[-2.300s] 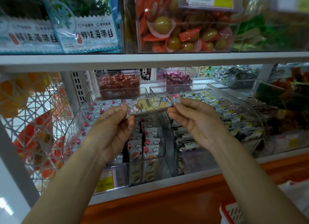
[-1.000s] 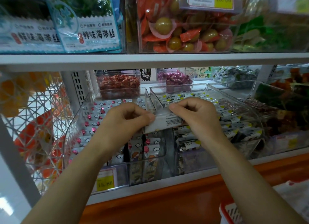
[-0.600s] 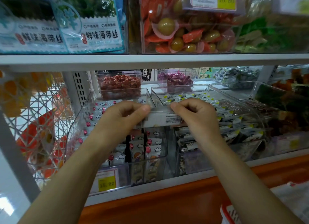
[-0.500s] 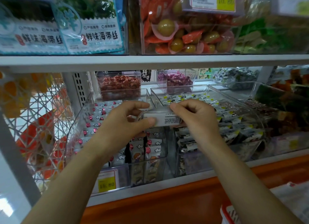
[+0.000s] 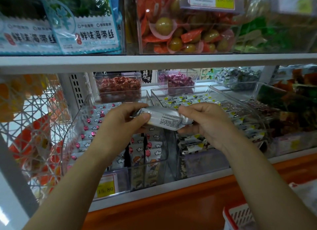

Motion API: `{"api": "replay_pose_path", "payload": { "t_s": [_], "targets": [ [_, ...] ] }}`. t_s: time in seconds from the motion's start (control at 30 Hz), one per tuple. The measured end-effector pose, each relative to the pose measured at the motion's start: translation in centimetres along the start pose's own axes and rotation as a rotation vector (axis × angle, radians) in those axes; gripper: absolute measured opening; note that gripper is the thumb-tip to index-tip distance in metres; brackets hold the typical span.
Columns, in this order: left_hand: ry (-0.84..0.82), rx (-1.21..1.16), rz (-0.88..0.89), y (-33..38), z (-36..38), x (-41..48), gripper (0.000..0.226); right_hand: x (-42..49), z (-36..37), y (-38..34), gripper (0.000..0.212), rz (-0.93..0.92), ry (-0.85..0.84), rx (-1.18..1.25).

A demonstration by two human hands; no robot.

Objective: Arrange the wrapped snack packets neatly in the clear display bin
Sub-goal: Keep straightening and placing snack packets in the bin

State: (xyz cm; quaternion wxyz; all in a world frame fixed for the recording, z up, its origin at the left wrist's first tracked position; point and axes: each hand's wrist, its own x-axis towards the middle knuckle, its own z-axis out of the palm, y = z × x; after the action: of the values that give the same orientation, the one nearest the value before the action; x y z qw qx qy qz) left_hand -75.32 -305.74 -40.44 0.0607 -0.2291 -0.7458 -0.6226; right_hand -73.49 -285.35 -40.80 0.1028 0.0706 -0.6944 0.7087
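Silvery-white snack packet [image 5: 164, 119], small black print facing camera. Long axis left-right, right end dipping slightly. Pinched at both ends: left hand [image 5: 125, 122] curled on left end, right hand [image 5: 205, 122] on right end. Held just above clear display bin [image 5: 71, 132], over stacked packets [image 5: 151, 148].

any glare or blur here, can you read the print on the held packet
Head view: dim, soft light, no hard shadows; the snack packet between left hand and right hand has print too blurred to read; the clear display bin walls show hazy reflections; the top right corner is smeared; the yellow price tag reads 16.80.
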Motion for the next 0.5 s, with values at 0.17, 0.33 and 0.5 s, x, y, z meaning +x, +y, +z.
{"api": "replay_pose_path", "payload": {
  "t_s": [0.17,0.33,0.5],
  "targets": [
    [0.163,-0.028,-0.058,-1.3,0.3,0.6,0.017,-0.4,2.4,0.3,0.026,-0.150,0.022,-0.046],
    [0.185,-0.043,-0.100,-1.6,0.6,1.0,0.020,-0.3,3.7,0.6,0.041,-0.318,0.133,-0.380],
    [0.165,0.294,-0.044,-2.0,-0.6,2.3,0.033,0.6,2.9,0.7,0.018,-0.295,0.378,-0.252]
  ]
}}
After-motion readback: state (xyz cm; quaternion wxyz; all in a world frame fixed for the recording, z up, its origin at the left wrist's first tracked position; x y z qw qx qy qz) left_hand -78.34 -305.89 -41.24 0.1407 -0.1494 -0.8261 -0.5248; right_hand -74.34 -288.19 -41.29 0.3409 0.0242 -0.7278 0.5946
